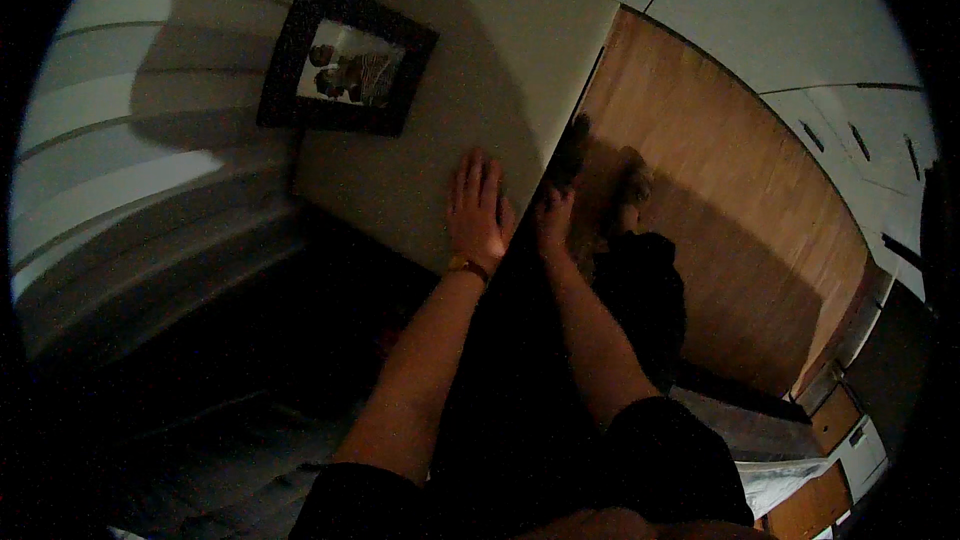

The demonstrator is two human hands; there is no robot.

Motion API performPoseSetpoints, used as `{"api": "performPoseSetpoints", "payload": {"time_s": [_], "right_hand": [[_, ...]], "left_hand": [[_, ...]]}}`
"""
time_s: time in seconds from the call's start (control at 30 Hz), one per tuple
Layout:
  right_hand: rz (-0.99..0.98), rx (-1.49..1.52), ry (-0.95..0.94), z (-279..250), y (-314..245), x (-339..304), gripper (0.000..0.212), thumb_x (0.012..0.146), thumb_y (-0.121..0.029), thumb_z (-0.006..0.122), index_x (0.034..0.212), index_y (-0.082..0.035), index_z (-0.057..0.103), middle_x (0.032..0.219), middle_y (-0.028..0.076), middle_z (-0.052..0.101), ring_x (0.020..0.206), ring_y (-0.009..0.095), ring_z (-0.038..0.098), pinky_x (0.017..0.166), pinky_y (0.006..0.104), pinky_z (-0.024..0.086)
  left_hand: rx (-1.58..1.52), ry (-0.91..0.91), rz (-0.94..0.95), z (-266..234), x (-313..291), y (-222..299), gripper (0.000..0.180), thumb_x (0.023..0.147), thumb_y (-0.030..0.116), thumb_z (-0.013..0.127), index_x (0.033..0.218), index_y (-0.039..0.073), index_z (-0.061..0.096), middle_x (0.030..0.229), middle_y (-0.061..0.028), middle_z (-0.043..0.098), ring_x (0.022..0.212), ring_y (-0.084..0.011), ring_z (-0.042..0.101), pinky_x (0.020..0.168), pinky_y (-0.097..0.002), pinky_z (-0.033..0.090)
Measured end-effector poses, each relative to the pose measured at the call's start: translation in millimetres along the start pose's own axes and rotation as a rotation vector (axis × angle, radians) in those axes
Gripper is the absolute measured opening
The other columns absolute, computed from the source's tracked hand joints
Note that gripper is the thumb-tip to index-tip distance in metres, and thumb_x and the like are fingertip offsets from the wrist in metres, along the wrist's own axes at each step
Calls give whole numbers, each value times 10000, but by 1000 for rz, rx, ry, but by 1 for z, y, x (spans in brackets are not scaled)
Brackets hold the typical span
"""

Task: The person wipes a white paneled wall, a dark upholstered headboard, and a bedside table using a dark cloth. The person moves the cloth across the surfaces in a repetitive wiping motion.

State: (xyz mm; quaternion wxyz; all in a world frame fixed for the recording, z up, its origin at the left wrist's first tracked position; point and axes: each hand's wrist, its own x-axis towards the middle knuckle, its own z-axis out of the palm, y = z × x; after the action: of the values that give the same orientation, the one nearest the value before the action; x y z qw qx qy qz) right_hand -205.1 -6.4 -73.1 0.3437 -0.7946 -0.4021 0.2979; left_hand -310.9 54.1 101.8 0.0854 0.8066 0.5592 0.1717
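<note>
My left hand (478, 206) lies flat on the pale top (400, 175) of a piece of furniture, fingers stretched out. A band circles its wrist. My right hand (554, 220) is low beside the furniture's right edge, its fingers curled. Whatever those fingers grip, if anything, is lost in the dark. Farther back on the pale top stands a picture frame (417, 85), dark and wide-rimmed, with a photo of people inside. Neither hand touches it.
Pale slatted covering (120, 55) runs along the left. My feet (632, 180) are on the wooden floor (730, 180) to the right. White cabinets (840, 125) with dark handles stand beyond it. Dark bedding or cushions (240, 440) lie at lower left in deep shadow.
</note>
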Motion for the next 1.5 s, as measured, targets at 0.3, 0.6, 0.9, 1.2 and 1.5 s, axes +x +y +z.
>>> {"api": "performPoseSetpoints", "payload": {"time_s": [0.3,0.6,0.9,1.2,1.5], "right_hand": [[372,13,-324,-9,-9,-97,279,779,-96,643,1043,-5,654,1166,275,553,1053,425,551,898,439,471],[715,1287,18,-7,22,39,500,916,-328,521,1330,-57,443,1236,141,525,1048,309,530,899,419,455],[474,416,-222,49,56,0,557,913,-309,515,1389,-54,379,1327,180,481,1162,354,486,982,432,404],[742,966,-303,84,112,-25,547,903,-305,528,1370,-45,413,1311,166,518,1166,367,498,998,451,405],[452,1560,-255,24,60,218,387,925,-270,568,1251,-64,548,1132,79,610,1008,237,578,868,364,481]], "left_hand": [[58,-29,-18,-5,-1,3,522,891,223,481,1385,71,413,1488,-146,343,1365,-353,323,1111,-515,262],[54,-113,-47,-17,5,14,514,892,210,483,1373,42,415,1491,-188,316,1352,-398,318,1101,-543,262],[49,-118,-54,-12,4,16,529,898,200,473,1391,30,386,1499,-188,300,1360,-409,299,1099,-548,250],[40,-67,30,-11,-5,10,534,889,205,491,1389,45,397,1498,-169,313,1368,-396,290,1113,-531,242],[83,-99,33,-48,-40,2,573,881,176,495,1413,20,350,1483,-208,317,1361,-408,300,1113,-524,246]]}}
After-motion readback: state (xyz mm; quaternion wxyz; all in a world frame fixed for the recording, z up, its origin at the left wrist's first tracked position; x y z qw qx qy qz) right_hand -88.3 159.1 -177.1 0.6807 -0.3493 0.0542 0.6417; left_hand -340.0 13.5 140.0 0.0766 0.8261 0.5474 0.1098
